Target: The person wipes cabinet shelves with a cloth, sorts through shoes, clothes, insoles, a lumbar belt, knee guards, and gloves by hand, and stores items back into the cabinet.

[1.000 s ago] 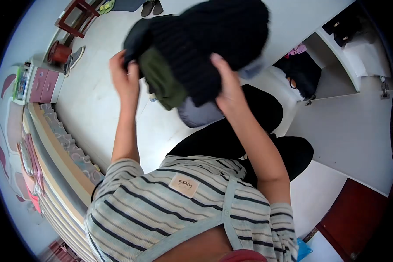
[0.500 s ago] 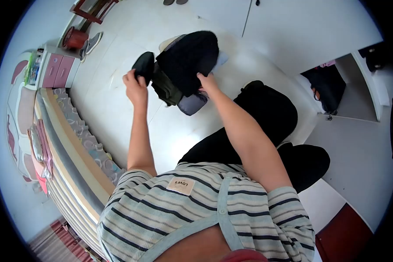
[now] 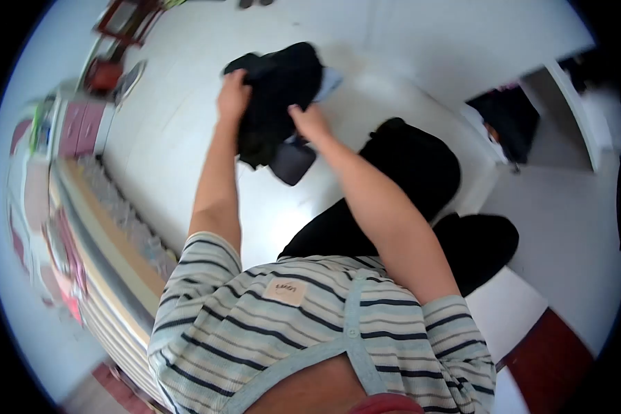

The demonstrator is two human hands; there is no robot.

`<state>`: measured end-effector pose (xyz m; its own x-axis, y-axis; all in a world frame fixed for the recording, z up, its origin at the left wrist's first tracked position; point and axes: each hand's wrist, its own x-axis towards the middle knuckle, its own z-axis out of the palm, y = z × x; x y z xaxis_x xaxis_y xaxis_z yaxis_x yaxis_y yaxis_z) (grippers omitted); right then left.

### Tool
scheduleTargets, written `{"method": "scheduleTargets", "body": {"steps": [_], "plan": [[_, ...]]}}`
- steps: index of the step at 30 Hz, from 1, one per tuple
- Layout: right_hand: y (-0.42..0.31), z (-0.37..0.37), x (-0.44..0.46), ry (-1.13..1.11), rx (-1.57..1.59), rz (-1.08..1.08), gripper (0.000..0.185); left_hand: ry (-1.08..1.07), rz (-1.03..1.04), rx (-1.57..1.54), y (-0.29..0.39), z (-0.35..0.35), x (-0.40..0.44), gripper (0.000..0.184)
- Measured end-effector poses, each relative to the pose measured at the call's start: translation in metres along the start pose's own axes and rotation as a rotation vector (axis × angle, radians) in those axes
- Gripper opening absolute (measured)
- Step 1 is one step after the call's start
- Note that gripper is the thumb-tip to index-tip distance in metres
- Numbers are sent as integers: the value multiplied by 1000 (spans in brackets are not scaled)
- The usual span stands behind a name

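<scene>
A black garment lies over a small pile of clothes on the pale floor. My left hand is closed on the garment's left edge, fingers partly hidden in the dark cloth. At its right side my right hand grips the cloth, thumb on top. A grey folded cloth sticks out below, near my right wrist. Dark green cloth shows at the lower left of the pile, and light blue cloth at the right. The picture is somewhat blurred.
To the left runs a bed with a striped cover, beside a pink-and-white drawer cabinet. On the right, a black bag sits in an open white cupboard. My black-clad knees are close to the pile.
My left hand has brought the loose dark flap rightward and in against the rest of the black garment. My right hand has shifted slightly left, still on the cloth. The view has turned a little.
</scene>
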<state>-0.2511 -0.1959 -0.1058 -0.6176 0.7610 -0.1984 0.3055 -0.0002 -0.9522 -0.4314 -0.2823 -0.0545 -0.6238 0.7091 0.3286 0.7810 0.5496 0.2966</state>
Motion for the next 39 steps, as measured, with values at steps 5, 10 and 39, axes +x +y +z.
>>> {"method": "scheduleTargets", "body": {"steps": [5, 10, 39], "plan": [[-35, -29, -17, -22, -194, 209, 54, -265, 34, -73, -15, 3, 25, 34], [-95, -65, -49, 100, -68, -88, 52, -302, 140, -125, -29, 8, 31, 37], [-47, -243, -267, 66, -710, -182, 33, -323, -192, -277, -49, 11, 60, 78]]}}
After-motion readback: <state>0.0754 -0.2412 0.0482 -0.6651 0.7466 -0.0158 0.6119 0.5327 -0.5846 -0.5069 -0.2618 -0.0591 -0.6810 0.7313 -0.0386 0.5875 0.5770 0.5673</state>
